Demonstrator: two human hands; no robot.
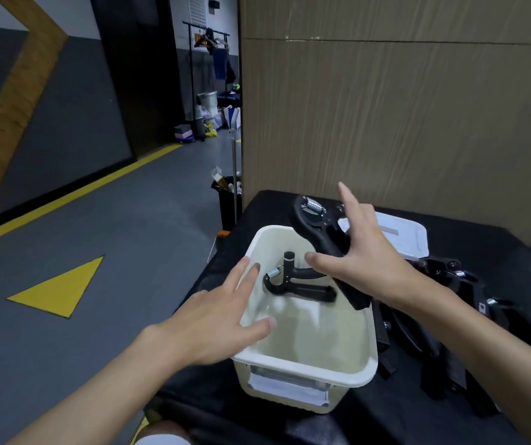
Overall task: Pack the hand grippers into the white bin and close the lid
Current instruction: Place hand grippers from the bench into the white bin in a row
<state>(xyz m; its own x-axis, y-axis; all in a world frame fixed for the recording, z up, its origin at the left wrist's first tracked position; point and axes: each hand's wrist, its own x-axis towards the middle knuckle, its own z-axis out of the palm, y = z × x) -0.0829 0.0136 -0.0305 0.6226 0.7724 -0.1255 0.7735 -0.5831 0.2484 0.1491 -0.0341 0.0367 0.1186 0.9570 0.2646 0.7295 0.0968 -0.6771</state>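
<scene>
So, the right grip point(363, 252) is clasped round a black gripper point(317, 234). The lower fingers are curled on one handle while index and thumb stick out loose. It hangs over the 1 o'clock corner of the bin point(305, 372), spring end up, handles pointing down and in. My guess is it's tilted like that so it can slide in next to the other gripper point(305, 290), which lies flat on the bin floor.

The left grip point(216, 319) is released, fingers spread over the 9 o'clock rim. It's probably just steadying the bin so it doesn't skate on the black surface point(267, 207).

The lid point(408, 232) lies off the bin at 1 o'clock, behind the right grip, out of the way until packing's done.

Count: one bin, one lid, one gripper inside, one in hand. There's also a black heap point(443, 277) at 3 o'clock that's too tangled to count; several more, I'd say.
</scene>
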